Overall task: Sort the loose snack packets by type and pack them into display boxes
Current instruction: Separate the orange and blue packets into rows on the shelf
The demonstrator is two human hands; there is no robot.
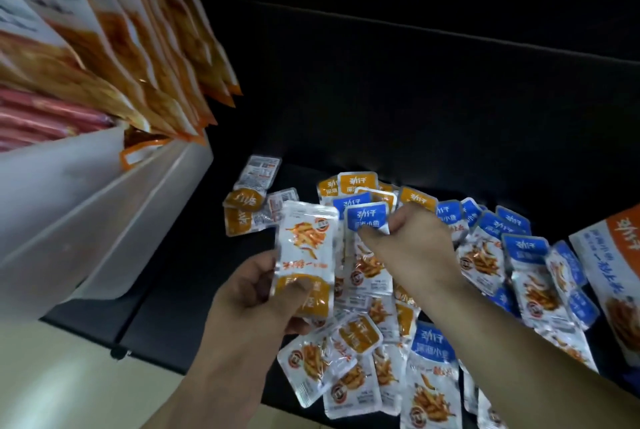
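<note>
While the left hand point(256, 293) grips an orange packet point(306, 245) by its lower end, thumb curled over the front, the right hand point(412, 248) pinches the top edge of a blue packet point(366, 219). The hands are near each other but apart, with the orange packet held up just left of the blue one. I cannot tell whether the blue packet is lifted or resting on the pile point(433, 369).

That pile spreads under and around the right forearm on the black worktop point(201, 252). Blue-topped packets are mostly to the right, orange-topped ones behind and below the hands, all overlapping at odd angles. The forearm hides part of it. A small cluster point(247, 200) of orange packets lies apart to the upper left, some back side up.

At the right edge a bigger orange-and-blue pack point(613, 276) is cut off; box or bag, I cannot tell. To the left are white bins point(86, 207), with large orange bags point(138, 47) and pink bags point(38, 117) above them, all blurred. Beyond the pile everything is too dark to make out.
</note>
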